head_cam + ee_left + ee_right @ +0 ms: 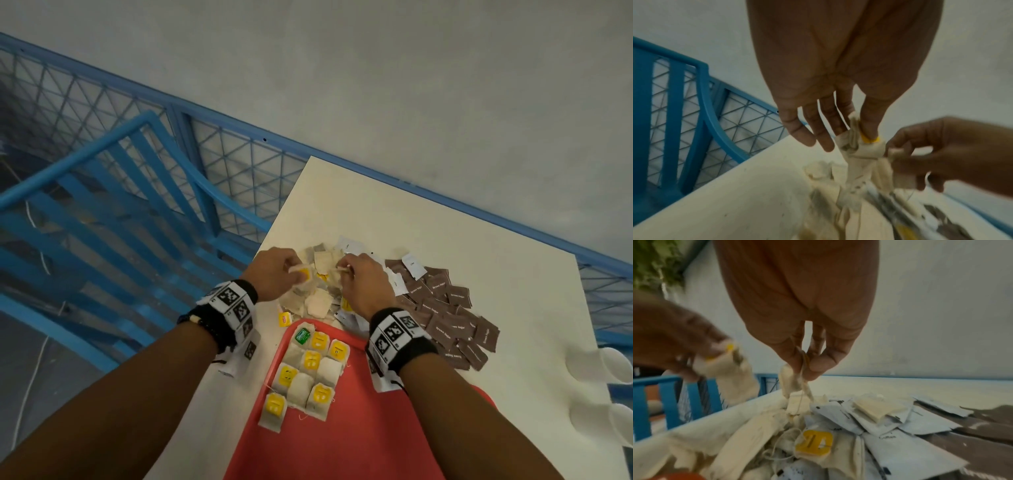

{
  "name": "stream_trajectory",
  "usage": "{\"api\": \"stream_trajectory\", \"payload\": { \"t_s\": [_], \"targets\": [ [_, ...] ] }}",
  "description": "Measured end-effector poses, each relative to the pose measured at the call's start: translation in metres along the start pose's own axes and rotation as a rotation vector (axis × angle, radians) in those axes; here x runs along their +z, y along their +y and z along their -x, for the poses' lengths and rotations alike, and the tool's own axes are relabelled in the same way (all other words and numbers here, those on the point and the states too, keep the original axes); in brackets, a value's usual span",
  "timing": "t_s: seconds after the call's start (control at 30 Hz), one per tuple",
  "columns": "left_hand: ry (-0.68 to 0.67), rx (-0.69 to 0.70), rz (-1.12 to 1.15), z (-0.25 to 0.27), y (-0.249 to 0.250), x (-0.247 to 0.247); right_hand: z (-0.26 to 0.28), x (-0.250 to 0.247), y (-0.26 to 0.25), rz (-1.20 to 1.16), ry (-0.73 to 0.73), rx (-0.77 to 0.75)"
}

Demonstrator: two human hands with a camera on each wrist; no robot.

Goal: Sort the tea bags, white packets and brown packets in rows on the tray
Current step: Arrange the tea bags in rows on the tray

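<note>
Both hands are working over the mixed pile at the far left edge of the table [445,219].

Left hand [274,274]: thumb and forefinger are pinching a tea bag with a yellow tag [303,274]; the other fingers [807,129] are hanging straight and relaxed. The bag is lifted clear of the pile.

Right hand [366,284]: thumb and fingertips [818,365] are pinching a second tea bag [791,381] by its top, with its string trailing down into the pile. Whether the two held bags are tangled cannot be told.

Tea bag pile [318,294]: lying loose just beyond the far edge of the red tray [359,428], mixed with white packets [906,449]. One more white packet [413,265] is sitting on top of the brown packets [448,322], which are spreading toward the table's right side.

Sorted tea bags [308,370]: lying in rows along the tray's left edge, most showing yellow tags, one a green tag.

White paper cups [609,366] are standing at the right edge of the table.
</note>
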State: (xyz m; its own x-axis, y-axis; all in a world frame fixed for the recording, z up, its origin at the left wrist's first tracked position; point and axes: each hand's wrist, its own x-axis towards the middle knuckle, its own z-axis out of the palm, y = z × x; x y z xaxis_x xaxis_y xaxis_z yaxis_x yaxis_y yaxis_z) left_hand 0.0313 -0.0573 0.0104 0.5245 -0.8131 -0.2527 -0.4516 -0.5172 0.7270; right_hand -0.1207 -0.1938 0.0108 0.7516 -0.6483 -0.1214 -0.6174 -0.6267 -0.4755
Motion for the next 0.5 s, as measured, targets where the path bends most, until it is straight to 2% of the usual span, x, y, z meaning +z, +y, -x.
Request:
{"api": "stream_trajectory", "payload": {
  "t_s": [0.13, 0.23, 0.33, 0.5],
  "targets": [
    [0.07, -0.018, 0.269, 0.008, 0.011, -0.025, -0.01, 0.014, -0.01, 0.159, -0.088, -0.027],
    [0.074, -0.082, 0.577, 0.013, 0.012, -0.035, -0.013, 0.025, -0.01, 0.269, -0.259, -0.06],
    [0.061, -0.148, 0.94, 0.022, 0.013, -0.043, -0.01, 0.031, -0.01, 0.255, -0.384, -0.044],
    [-0.036, -0.224, 1.466, 0.039, 0.006, -0.039, -0.001, 0.045, -0.008, 0.312, -0.413, -0.047]
  ]
}}
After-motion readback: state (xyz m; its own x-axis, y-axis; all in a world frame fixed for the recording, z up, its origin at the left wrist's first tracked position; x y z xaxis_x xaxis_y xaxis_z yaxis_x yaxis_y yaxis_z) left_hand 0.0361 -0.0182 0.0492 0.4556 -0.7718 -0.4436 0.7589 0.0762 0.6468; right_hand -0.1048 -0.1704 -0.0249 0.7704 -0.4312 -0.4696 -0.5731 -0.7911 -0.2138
